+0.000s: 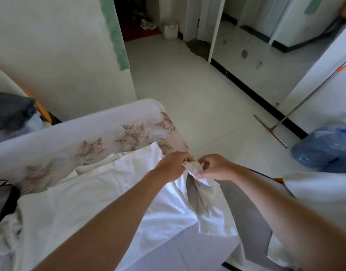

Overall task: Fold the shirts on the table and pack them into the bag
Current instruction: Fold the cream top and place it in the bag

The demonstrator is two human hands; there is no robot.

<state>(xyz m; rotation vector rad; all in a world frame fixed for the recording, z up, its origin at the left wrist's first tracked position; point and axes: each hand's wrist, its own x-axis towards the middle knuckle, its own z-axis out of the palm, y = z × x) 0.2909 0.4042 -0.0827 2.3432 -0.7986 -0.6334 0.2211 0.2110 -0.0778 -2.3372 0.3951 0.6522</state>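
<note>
Centre frame: left hand (pixel 173 165) and right hand (pixel 215 167) both pinch the bunched edge of the white fabric shirt (pixel 109 196) on the floral-clothed table (pixel 101 132). Lettering on the black strap (pixel 0 182), left edge, is illegible.

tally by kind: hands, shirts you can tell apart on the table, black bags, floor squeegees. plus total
Hands: 2, left hand and right hand, both gripping the white shirt
Shirts: 2, the white shirt and a cream shirt under it; white cloth at lower left unclear
Black bags: 1, black bag at left edge
Floor squeegees: 1, squeegee
Total: 6
</note>
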